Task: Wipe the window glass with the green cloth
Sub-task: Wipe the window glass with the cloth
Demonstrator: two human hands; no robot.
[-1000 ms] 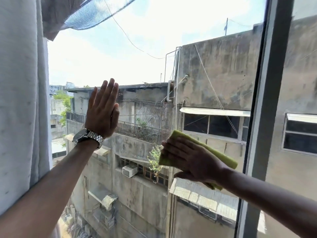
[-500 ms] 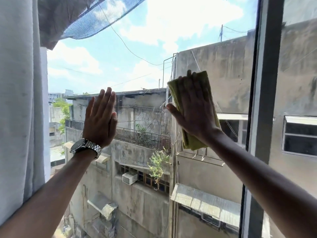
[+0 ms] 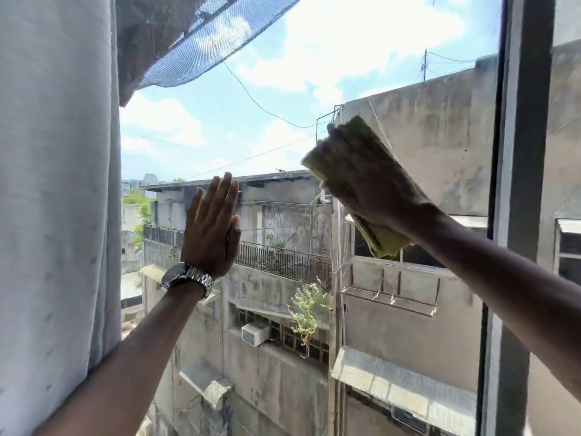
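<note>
While left hand (image 3: 210, 234) lies flat on window glass (image 3: 267, 89) w/ fingers straight, right hand (image 3: 371, 180) presses green cloth (image 3: 386, 239) to it, fingers straight tho blurred; cloth sits under them, left of window frame (image 3: 522, 152).

I've got the green cloth (image 3: 385, 239) under my right hand (image 3: 374, 184): matt, nappy fabric. The window glass (image 3: 283, 89) around the grip is smooth and clear. Left of it, a polished metal watch (image 3: 185, 280), then a matt white cloth curtain (image 3: 56, 184).
</note>
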